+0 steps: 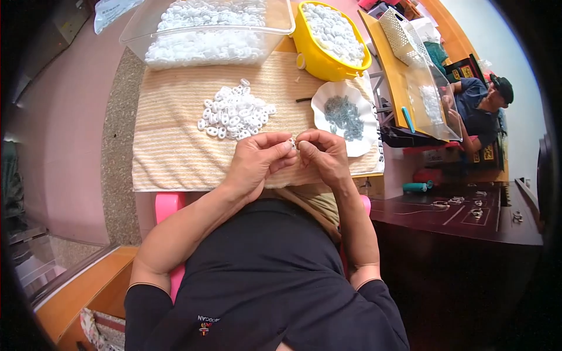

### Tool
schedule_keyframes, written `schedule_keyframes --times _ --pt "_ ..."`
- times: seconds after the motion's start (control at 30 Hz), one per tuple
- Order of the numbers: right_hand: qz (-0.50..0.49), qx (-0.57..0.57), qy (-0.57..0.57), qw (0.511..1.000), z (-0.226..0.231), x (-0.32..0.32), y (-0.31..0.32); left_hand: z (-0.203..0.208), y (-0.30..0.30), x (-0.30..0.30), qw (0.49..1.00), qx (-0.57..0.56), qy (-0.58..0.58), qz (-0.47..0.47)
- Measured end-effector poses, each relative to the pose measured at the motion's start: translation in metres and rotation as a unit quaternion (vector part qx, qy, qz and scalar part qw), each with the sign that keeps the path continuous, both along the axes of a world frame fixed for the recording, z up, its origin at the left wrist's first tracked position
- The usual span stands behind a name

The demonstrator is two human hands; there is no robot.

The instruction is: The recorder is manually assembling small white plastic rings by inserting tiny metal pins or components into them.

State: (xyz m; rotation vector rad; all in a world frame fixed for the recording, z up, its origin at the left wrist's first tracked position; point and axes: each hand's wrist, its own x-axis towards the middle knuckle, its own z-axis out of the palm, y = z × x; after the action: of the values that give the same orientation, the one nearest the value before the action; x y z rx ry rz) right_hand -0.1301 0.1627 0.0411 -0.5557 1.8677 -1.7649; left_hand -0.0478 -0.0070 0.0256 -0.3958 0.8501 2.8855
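My left hand (260,157) pinches a small white plastic piece (293,144) between thumb and fingertips, above the front of the striped cloth (170,158). Right beside it, my right hand (325,153) is closed at the fingertips against the same spot; whatever lies between those fingers is too small to make out. Just beyond my hands is a loose pile of white oval pieces with holes (235,114). To the right, a white wavy-rimmed dish (370,126) holds a heap of small grey parts (342,116), partly near my right hand.
A clear plastic bin (133,40) full of white pieces stands at the far left. Next to it is a yellow basin (304,50), also filled. At the right, another person (480,108) sits by a table with a clear tray (448,126). A dark cabinet (410,213) stands near right.
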Motion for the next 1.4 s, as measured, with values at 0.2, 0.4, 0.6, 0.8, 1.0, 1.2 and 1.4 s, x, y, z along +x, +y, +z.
schedule_keyframes --times 0.2,0.4,0.6,0.8,1.0,1.2,1.4 --pt "-0.013 -0.006 0.002 1.000 -0.003 0.001 -0.002 -0.001 0.000 0.000 1.000 -0.007 0.001 -0.005" --pt "-0.023 -0.011 -0.001 1.000 -0.005 0.002 -0.003 -0.003 -0.001 -0.001 1.000 -0.012 0.008 -0.014" --pt "-0.030 -0.031 -0.012 0.999 -0.006 0.003 -0.004 -0.002 0.000 0.000 1.000 -0.014 0.010 -0.014" --pt "-0.032 -0.028 -0.019 0.999 -0.006 0.004 -0.004 -0.003 0.000 0.000 1.000 -0.014 0.008 -0.012" --pt "-0.023 -0.022 -0.016 0.999 -0.006 0.004 -0.004 -0.003 0.001 0.000 1.000 -0.021 0.009 -0.011" --pt "-0.020 -0.011 -0.023 0.999 -0.008 0.004 -0.005 -0.006 0.002 0.000 1.000 -0.027 0.007 -0.010" --pt "-0.011 -0.003 -0.011 1.000 -0.011 0.005 -0.005 -0.007 0.003 0.000 0.999 -0.037 0.007 -0.006"
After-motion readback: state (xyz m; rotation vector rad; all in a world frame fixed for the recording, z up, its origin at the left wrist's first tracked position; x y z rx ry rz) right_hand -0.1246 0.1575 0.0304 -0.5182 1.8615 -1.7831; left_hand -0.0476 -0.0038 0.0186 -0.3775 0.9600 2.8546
